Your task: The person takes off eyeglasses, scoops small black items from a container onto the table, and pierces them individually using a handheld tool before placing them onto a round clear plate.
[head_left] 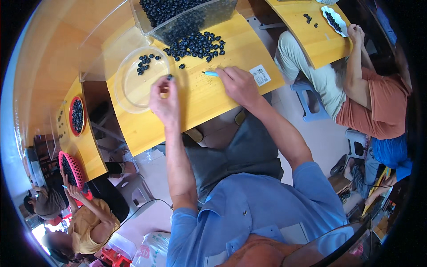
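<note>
At the far left, along a neighbouring table, I see one red basket (77, 115) and one pink basket (71, 169), both full of dark berries, with a person in a yellow top (91, 224) seated below them.

On my own wooden table (204, 100), near its left edge, sits one clear round dish (133, 86) holding about ten berries (144, 63), bunched toward its far rim. My left hand (164, 100) hovers at the dish's right rim, thumb and forefinger pinched on a single berry (169, 77).

At the table's far edge stands one clear bin (187, 18) packed with berries, too many to count. In front of it lies a loose pile (198, 44) of roughly forty on the bare wood, and one stray berry (182, 66) lies apart, just toward me.

My right hand (240, 84) rests on the table right of centre, fingers curled around one light-blue tool (211, 73) whose tip points left. One white label (260, 74) lies near the right edge.

Further right, a person in an orange shirt (378, 102) sits at another table with one white dish (334, 20) of berries and about four loose ones (309, 18) beside it.
</note>
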A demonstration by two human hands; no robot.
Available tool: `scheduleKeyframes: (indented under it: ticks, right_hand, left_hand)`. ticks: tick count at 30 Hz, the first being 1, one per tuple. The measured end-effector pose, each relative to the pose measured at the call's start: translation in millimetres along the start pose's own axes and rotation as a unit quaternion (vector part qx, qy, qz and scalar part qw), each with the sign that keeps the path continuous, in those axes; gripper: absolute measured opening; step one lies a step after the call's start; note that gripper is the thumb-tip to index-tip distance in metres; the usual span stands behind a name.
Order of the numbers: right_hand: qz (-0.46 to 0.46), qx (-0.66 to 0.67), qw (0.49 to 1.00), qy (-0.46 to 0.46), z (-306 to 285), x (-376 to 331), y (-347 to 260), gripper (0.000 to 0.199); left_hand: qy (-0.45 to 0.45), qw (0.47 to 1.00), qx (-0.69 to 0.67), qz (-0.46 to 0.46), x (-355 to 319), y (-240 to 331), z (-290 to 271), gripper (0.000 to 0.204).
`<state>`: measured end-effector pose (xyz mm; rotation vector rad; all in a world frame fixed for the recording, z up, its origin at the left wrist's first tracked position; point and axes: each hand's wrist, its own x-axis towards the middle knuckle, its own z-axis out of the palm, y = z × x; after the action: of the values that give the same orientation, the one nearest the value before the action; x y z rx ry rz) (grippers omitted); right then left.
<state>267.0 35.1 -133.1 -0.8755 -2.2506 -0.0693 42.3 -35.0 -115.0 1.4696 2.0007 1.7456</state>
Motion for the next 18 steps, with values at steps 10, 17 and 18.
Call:
scheduleKeyframes:
  ticks: [10, 17, 18]
  right_hand:
    - [0.0, -0.001, 1.0, -0.003, 2.9, 0.7, 3.1, 0.024]
    - [0.008, 0.013, 1.0, 0.009, 5.5, -0.1, 2.5, 0.02]
    - [0.009, 0.012, 1.0, 0.007, 4.9, 0.3, 3.1, 0.019]
  left_hand:
    - [-0.22, 0.846, 0.37, 0.314, 62.9, 19.4, 19.2, 0.026]
    - [-0.29, 0.788, 0.435, 0.325, 66.3, -0.2, 28.8, 0.017]
    - [-0.293, 0.803, 0.411, 0.317, 65.5, -1.2, 29.6, 0.016]
